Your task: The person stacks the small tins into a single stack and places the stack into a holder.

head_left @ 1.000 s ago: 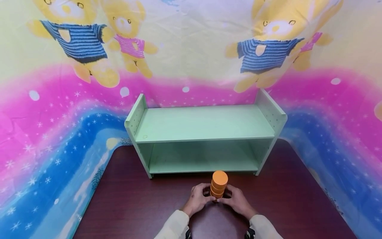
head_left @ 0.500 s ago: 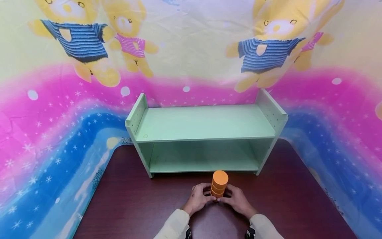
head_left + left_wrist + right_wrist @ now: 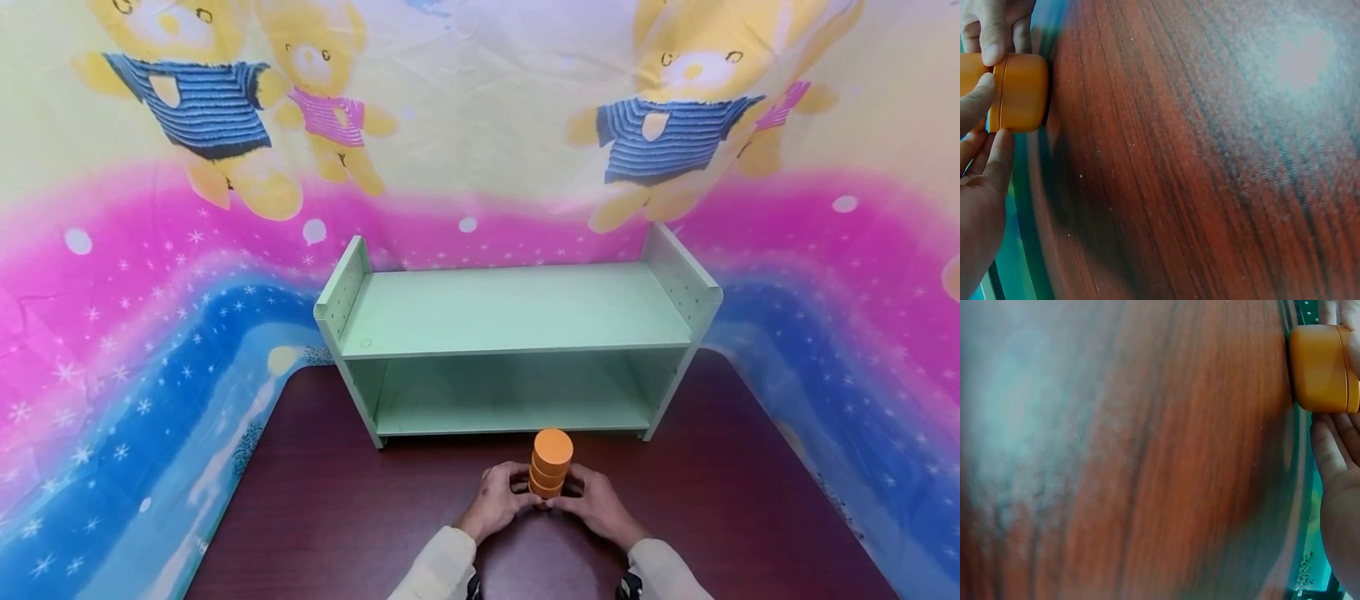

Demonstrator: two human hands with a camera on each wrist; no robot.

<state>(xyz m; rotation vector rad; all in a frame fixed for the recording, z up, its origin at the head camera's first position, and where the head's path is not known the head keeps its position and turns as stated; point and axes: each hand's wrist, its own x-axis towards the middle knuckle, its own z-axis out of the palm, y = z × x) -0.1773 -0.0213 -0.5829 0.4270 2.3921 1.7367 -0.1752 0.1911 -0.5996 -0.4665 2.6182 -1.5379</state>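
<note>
An orange cylindrical container [image 3: 552, 451] stands upright on the dark red-brown table, just in front of the green shelf. Its side shows several ringed sections, and its top is flat and round. From the left side my left hand [image 3: 498, 502] grips it, thumb at the front and fingers round the side. My right hand [image 3: 600, 505] holds it the same way from the right, and the two thumb tips nearly meet. The left wrist view shows the container's [image 3: 1024, 94] rounded base and a thin seam, close to the table. In the right wrist view the container [image 3: 1319, 369] is partly cut off.
A pale green two-tier shelf [image 3: 517, 308] stands at the back of the table [image 3: 360, 517], with raised side panels. Behind and beside the table hangs a colourful cloth [image 3: 465, 100] printed with teddy bears.
</note>
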